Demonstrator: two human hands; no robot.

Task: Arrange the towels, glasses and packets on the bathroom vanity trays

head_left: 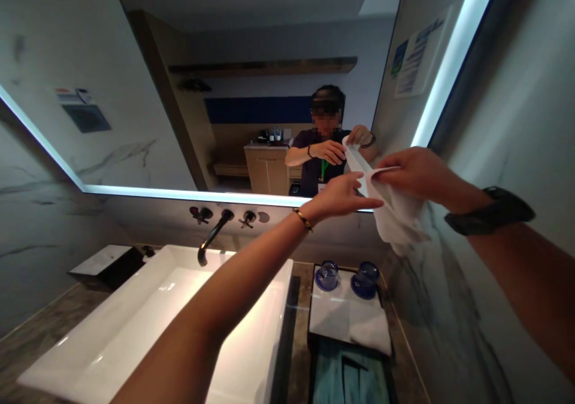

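A thin, crumpled white cloth [395, 218] hangs from my right hand [415, 173], which pinches its upper edge between thumb and fingers in front of the mirror. Whether it is fabric or tissue is hard to tell. My left hand [344, 197] reaches in from the left beside the cloth, thumb and fingers apart, with nothing visible between them. The mirror [269, 44] reflects the person with both hands up at the cloth. A dark watch sits on the right wrist and a thin bracelet on the left.
Below my left arm lies a white rectangular sink [162, 308] with a dark wall faucet [215, 236]. At right, a tray [330, 317] bears two blue glasses [329, 275] and a folded white towel [371, 330]. A dark box [108, 266] stands left of the sink.
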